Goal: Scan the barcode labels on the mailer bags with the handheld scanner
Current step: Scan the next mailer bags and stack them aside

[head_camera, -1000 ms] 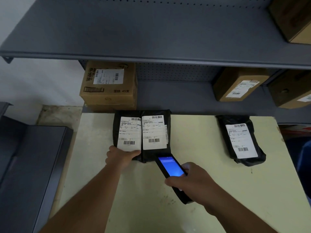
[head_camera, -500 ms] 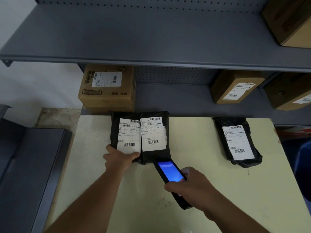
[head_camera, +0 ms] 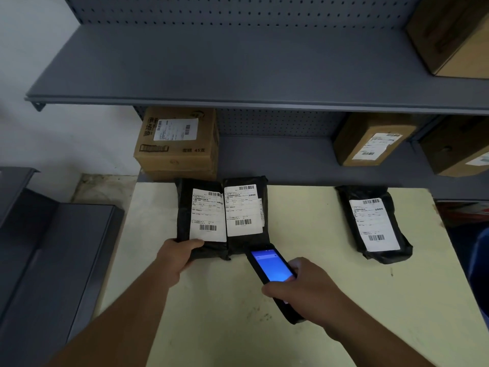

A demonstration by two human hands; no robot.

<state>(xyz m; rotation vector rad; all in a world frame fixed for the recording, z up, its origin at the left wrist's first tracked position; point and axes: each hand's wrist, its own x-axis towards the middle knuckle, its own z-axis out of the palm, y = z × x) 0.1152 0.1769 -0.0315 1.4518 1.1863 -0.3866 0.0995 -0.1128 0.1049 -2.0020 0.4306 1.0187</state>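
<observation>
My right hand (head_camera: 307,290) is wrapped around the scanner (head_camera: 272,276), fingers closed on its lower body; the blue screen faces up and its top end points at the near edge of the middle bag (head_camera: 247,245), close to it, though I cannot tell whether they touch. My left hand (head_camera: 176,259) grips the near edge of the left bag (head_camera: 185,207), thumb lying across the bottom of its label (head_camera: 207,215). The left and middle bags lie side by side, touching, at the far edge of the pale desk (head_camera: 304,229). Each is black with a white label facing up, with one barcode near the top of the label and another near the bottom. The middle bag's label (head_camera: 243,210) sits just beyond the scanner's tip. A third bag (head_camera: 375,223) lies well apart to the right, label up, slightly angled. Behind the desk, a grey shelf (head_camera: 238,75) runs across, and under it stand brown boxes: one box (head_camera: 177,144) just behind the left bag, and another box (head_camera: 370,139) off to the right.
</observation>
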